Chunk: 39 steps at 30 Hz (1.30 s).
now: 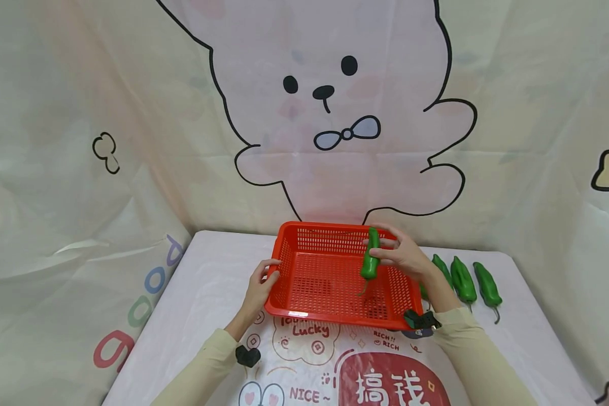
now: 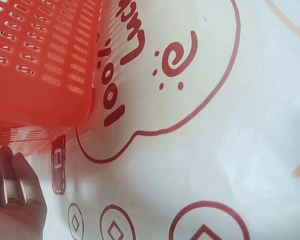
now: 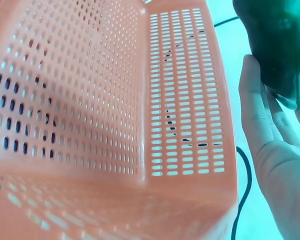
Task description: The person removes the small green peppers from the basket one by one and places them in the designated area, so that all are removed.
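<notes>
A red plastic basket (image 1: 312,270) with slotted walls stands on the table. My right hand (image 1: 403,256) pinches a long green pepper (image 1: 370,259) between thumb and fingers, over the basket's right part. The pepper hangs nearly upright, stem end down. In the right wrist view the green pepper (image 3: 280,45) looks dark, and the hand (image 3: 280,155) shows beside the basket rim (image 3: 230,125). At the basket's left side, my left hand (image 1: 260,286) touches the rim. In the left wrist view its fingers (image 2: 27,172) reach fairly straight to the outer wall (image 2: 35,107).
Several more green peppers (image 1: 463,280) lie to the right of the basket, partly behind the right forearm. The printed white tablecloth (image 1: 223,265) covers the table. A fabric backdrop with a cartoon bear (image 1: 330,180) hangs right behind the basket.
</notes>
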### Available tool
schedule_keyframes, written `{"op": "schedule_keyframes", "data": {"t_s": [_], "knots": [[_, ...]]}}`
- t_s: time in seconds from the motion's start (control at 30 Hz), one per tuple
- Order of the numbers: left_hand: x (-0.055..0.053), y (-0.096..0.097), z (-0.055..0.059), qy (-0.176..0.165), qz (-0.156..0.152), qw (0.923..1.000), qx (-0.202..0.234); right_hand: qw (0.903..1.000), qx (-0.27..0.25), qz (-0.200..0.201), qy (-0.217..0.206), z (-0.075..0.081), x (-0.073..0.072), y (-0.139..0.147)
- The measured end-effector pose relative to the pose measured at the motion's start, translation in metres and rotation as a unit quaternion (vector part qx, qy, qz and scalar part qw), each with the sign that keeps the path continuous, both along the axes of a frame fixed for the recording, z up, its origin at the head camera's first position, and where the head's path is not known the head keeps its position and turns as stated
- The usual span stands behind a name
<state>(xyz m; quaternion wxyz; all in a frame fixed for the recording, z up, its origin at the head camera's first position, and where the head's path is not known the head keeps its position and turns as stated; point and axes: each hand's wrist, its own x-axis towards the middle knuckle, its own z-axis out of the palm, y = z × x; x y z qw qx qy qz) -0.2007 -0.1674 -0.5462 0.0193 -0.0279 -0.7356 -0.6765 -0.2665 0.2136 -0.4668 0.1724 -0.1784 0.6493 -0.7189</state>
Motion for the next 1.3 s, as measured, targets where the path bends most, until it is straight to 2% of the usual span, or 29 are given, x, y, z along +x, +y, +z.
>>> {"op": "schedule_keyframes", "data": {"t_s": [0.03,0.1,0.53,0.73,0.83,1.07,1.3], "knots": [[-0.002,0.000,-0.005,0.001,0.003,1.0000,0.000,1.0000,0.001,-0.001,0.003,0.000,0.001,0.003],[-0.002,0.000,-0.007,0.005,0.008,1.0000,0.001,0.9999,0.002,-0.006,0.008,0.001,0.003,0.008],[-0.001,0.002,-0.006,-0.002,0.008,1.0000,0.004,0.9972,0.061,-0.033,0.028,0.006,0.022,0.055],[-0.001,0.001,-0.006,-0.009,-0.001,0.9998,0.018,0.9927,0.094,-0.068,0.031,0.006,0.032,0.083],[0.001,0.001,-0.001,-0.013,-0.009,0.9996,0.025,0.9913,0.100,-0.079,0.034,0.005,0.037,0.096],[0.012,0.003,0.025,-0.013,-0.022,0.9995,0.019,0.9890,0.097,-0.105,0.039,0.001,0.052,0.125],[0.014,0.004,0.027,-0.013,-0.016,0.9995,0.022,0.9898,0.070,-0.118,0.037,-0.002,0.063,0.152]]}}
